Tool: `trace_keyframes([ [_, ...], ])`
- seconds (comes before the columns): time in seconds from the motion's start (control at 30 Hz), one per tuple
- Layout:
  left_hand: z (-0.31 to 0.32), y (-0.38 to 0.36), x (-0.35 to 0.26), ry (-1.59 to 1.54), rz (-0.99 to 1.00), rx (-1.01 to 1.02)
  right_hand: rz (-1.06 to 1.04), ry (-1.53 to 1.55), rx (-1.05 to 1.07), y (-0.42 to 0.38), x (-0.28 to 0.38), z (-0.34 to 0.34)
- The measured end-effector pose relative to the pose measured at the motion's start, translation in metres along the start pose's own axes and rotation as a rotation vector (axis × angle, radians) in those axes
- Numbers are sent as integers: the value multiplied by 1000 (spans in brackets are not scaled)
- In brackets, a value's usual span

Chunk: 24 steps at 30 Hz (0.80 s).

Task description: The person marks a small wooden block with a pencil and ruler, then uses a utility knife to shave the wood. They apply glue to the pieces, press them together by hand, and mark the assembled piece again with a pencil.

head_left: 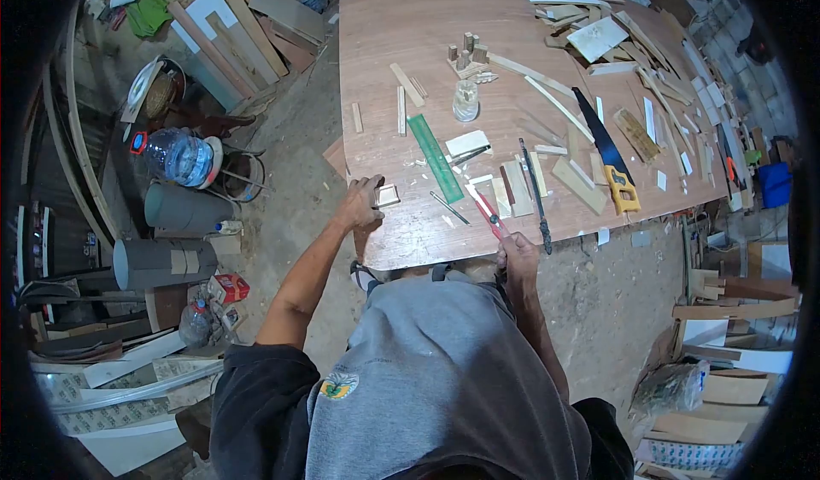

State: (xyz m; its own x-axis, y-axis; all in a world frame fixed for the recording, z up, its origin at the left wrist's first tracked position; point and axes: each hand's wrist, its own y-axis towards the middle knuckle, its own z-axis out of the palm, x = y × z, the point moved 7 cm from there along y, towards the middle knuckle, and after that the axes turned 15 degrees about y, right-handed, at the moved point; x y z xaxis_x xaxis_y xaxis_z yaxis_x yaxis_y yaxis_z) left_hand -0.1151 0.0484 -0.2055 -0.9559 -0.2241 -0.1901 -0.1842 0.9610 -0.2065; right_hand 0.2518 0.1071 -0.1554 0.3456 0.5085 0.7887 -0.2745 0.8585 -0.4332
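Observation:
My left hand (366, 203) is at the table's near left corner, its fingers closed on the left side of a small rectangular wooden frame (388, 196). At the near edge, my right hand (519, 254) grips the lower end of a slim red tool with a black knob (493, 219). This looks like a utility knife, its pale narrow tip pointing up and left. Between the hands lie a thin pencil-like stick (450, 208) and a green ruler (436, 157). Small wood strips (515, 188) and a dark, thin saw-like blade (535, 194) lie right of the red tool.
A handsaw with a yellow handle (622, 188) lies at the table's right. Behind it is a heap of wood offcuts (602, 40). A clear jar (465, 102) stands near a small block with upright pegs (468, 56). On the left, a large water bottle (178, 157) rests on a stool.

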Motion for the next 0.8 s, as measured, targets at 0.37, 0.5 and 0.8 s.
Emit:
trace_keyframes([
  [0.37, 19, -32, 17, -284, -148, -273, 6, -78, 67, -2, -4, 9],
  [0.5, 15, -43, 11, -455, -259, -402, 42, -151, 47, -7, -4, 13],
  [0.8, 22, -56, 4, -621, -359, -562, 32, -311, 138, -15, 5, 50],
])
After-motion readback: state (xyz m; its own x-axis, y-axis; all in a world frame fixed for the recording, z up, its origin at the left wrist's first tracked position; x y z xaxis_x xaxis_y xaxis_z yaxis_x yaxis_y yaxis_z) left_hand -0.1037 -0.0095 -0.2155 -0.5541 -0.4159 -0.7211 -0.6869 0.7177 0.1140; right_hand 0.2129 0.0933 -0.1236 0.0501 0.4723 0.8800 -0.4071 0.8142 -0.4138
